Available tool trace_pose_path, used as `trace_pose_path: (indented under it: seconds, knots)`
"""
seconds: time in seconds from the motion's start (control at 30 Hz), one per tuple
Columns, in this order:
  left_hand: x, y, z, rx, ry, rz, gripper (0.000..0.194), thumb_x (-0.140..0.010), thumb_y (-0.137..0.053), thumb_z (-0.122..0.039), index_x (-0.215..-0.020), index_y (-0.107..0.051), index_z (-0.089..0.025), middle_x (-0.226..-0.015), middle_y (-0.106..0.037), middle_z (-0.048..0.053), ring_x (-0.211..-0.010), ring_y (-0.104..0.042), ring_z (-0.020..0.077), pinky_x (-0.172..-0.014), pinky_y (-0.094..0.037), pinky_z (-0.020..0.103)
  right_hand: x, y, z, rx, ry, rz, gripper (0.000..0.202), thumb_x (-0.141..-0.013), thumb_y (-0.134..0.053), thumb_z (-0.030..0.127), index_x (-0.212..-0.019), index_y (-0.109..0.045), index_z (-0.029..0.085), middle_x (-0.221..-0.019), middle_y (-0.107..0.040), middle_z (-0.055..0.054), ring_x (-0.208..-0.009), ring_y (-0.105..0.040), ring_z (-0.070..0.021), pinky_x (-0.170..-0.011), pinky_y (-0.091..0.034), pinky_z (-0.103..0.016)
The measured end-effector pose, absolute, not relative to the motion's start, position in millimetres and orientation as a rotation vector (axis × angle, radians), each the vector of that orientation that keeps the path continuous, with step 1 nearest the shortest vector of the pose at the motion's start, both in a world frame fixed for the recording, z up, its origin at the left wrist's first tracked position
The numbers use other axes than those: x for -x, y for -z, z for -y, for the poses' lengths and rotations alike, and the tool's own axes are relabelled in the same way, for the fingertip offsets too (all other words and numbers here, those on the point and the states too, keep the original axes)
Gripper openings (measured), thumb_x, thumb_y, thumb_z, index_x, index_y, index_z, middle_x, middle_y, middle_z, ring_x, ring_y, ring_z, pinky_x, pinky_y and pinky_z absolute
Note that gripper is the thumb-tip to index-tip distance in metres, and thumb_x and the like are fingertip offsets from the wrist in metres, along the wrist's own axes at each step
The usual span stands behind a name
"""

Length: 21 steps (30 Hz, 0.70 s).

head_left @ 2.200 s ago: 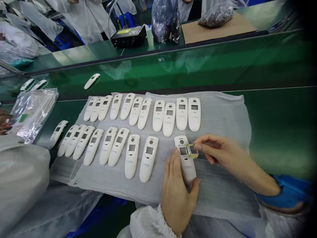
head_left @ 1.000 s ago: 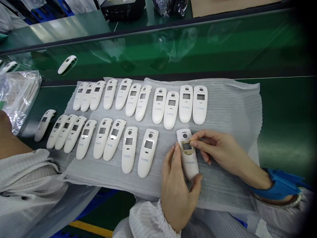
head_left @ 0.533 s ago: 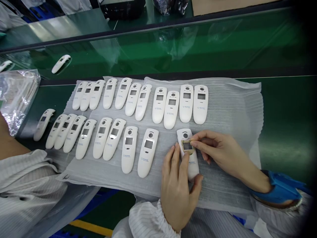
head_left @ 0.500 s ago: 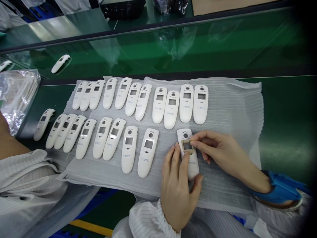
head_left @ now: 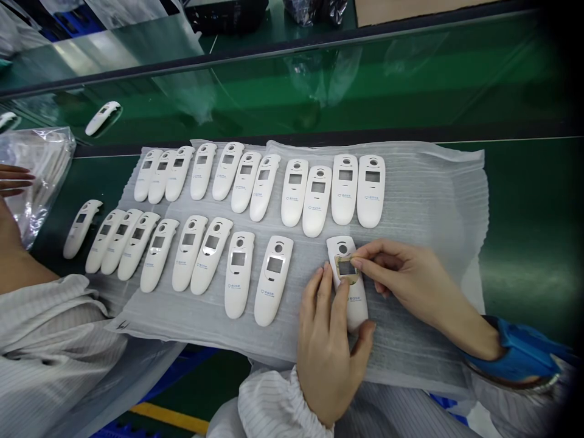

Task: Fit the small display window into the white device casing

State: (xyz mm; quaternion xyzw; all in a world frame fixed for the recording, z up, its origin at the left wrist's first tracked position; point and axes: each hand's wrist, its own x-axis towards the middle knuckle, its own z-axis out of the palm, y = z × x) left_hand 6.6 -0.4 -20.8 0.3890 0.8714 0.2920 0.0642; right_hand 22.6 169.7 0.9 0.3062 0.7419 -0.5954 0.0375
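Observation:
A white handheld shell (head_left: 356, 307) with a blue "ease" mark lies on the foam sheet (head_left: 429, 201). My left hand (head_left: 331, 340) rests around its lower part, index finger at the window's lower edge and thumb by the bottom end. My right hand (head_left: 396, 274) pinches the edge of a small yellowish-rimmed window piece (head_left: 347, 268), which lies over the shell's window opening. More white shells stand in two rows to the left, among them one (head_left: 274, 281) near my left hand and one (head_left: 371, 191) in the back row.
At the left, another person's hand (head_left: 13, 180) is over a clear plastic bag (head_left: 45, 158), with a striped sleeve (head_left: 50, 328) in front. Behind the sheet runs a green conveyor belt (head_left: 274, 97) carrying a white shell (head_left: 103, 118). A blue wristband (head_left: 524, 350) circles my right wrist.
The shell on the belt has shifted slightly left. The other person's fingers have come into view over the bag. My hands have hardly moved.

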Motion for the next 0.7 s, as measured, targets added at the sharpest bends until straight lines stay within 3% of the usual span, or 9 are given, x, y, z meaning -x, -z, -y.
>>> trace_pose_path:
  seconds: [0.23, 0.4, 0.7]
  knots:
    - [-4.1, 17.3, -0.6, -1.154, -0.879, -2.613, 0.056, -0.088, -0.054, -0.026, -0.139, -0.035, -0.014, -0.147, -0.035, 0.012, -0.14, -0.024, 0.0259, -0.108, -0.041, 0.045, -22.0, -1.7, -168.1, -0.989, 1.754, -2.308, 0.034, -0.08, -0.062, 0.052, -0.087, -0.068, 0.019, -0.067, -0.064, -0.003, -0.048, -0.053, -0.0111, -0.044, -0.045, -0.023]
    - [0.1, 16.0, -2.0, -1.174, -0.843, -2.625, 0.062, -0.09, -0.052, -0.035, -0.143, -0.029, -0.012, -0.15, -0.029, 0.013, -0.141, -0.019, 0.0274, -0.109, -0.039, 0.047, -21.4, -2.7, -167.5, -1.01, 1.717, -2.329, 0.034, -0.08, -0.062, 0.052, -0.086, -0.068, 0.019, -0.067, -0.065, -0.004, -0.048, -0.054, -0.0121, -0.044, -0.044, -0.025]
    - [4.2, 17.7, -2.5, -1.29, -0.617, -2.676, 0.064, -0.091, -0.049, -0.033, -0.146, -0.025, -0.011, -0.153, -0.022, 0.012, -0.142, -0.016, 0.0296, -0.109, -0.037, 0.047, -22.1, -2.7, -165.6, -1.033, 1.725, -2.337, 0.03, -0.08, -0.063, 0.051, -0.084, -0.068, 0.022, -0.07, -0.066, -0.001, -0.05, -0.054, -0.0112, -0.047, -0.045, -0.025]
